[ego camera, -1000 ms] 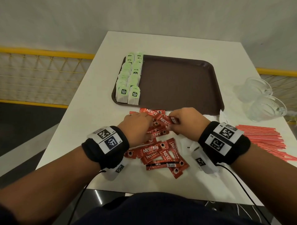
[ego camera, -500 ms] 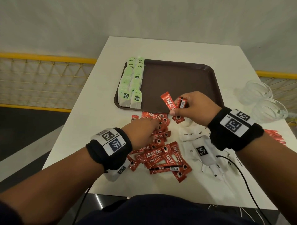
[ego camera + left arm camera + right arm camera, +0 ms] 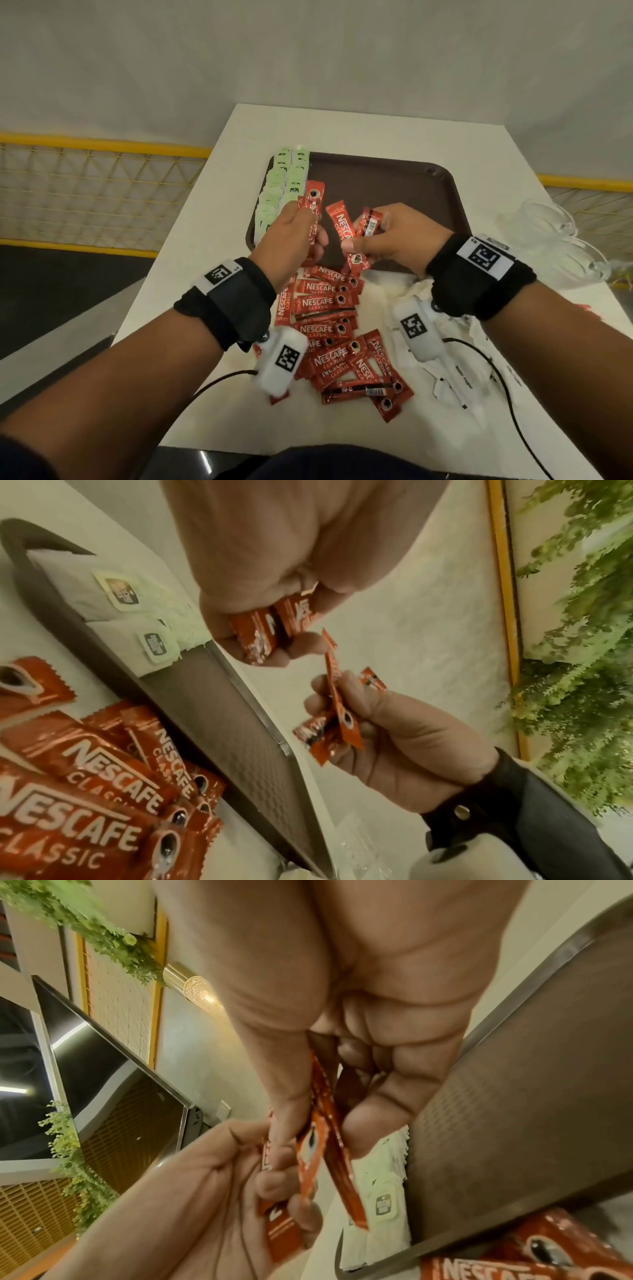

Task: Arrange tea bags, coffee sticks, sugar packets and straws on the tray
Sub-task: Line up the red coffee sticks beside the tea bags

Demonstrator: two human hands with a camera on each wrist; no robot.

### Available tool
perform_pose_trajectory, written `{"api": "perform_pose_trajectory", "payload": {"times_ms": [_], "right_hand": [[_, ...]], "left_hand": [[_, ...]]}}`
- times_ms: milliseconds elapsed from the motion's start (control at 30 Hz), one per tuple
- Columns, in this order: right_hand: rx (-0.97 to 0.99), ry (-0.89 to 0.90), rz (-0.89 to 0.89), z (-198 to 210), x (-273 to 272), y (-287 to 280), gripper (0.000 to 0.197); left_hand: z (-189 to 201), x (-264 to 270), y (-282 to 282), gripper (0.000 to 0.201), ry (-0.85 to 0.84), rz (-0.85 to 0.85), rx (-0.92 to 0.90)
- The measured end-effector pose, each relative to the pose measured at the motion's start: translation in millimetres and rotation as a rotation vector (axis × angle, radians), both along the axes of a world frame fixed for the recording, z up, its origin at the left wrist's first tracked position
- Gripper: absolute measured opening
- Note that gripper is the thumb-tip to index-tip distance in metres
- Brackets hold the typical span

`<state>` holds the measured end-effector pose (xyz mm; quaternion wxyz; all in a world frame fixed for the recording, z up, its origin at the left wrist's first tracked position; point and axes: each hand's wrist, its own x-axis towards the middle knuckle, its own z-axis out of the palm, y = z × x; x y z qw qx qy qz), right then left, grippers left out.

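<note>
My left hand [image 3: 301, 229] grips a few red coffee sticks [image 3: 313, 202] above the near left corner of the brown tray [image 3: 394, 181]. Close beside it, my right hand [image 3: 376, 240] pinches a few more red coffee sticks [image 3: 340, 226] between thumb and fingers. Both hands show in the left wrist view, the left hand [image 3: 270, 631] above the right hand [image 3: 346, 712]. Green tea bags [image 3: 287, 181] stand in two rows along the tray's left edge. A heap of loose coffee sticks [image 3: 329, 329] lies on the white table in front of the tray. White sugar packets [image 3: 455, 370] lie under my right wrist.
Clear plastic cups [image 3: 561, 246] stand at the right of the tray near the table edge. A few red straws [image 3: 585, 308] peek out beyond my right forearm. A yellow mesh railing [image 3: 102, 192] runs behind the table on the left.
My left hand has lifted off the heap with coffee sticks and come up beside the right hand. The right hand has stayed raised over the tray's near edge with its sticks.
</note>
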<state>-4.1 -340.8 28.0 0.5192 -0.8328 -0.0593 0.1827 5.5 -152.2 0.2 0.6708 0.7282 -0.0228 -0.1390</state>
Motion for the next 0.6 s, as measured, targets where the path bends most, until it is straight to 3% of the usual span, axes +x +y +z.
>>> {"api": "perform_pose_trajectory", "payload": {"times_ms": [100, 267, 400, 500, 600], "right_hand": [[0.061, 0.008, 0.000, 0.8, 9.8, 8.7, 0.027], [0.076, -0.003, 0.009, 0.9, 24.1, 16.1, 0.026], [0.197, 0.099, -0.183, -0.2, 40.7, 14.9, 0.044], [0.129, 0.109, -0.270, 0.9, 55.3, 10.0, 0.050], [-0.046, 0.003, -0.319, -0.6, 72.7, 8.3, 0.048]], "left_hand": [[-2.5, 7.8, -3.2, 0.039, -0.084, 0.008, 0.052], [-1.4, 25.4, -6.3, 0.021, -0.068, -0.034, 0.019], [8.7, 50.6, 2.2, 0.020, -0.079, -0.047, 0.107], [16.3, 72.8, 10.8, 0.016, -0.078, -0.096, 0.175], [18.1, 89.6, 10.0, 0.020, -0.046, -0.090, 0.183]]}}
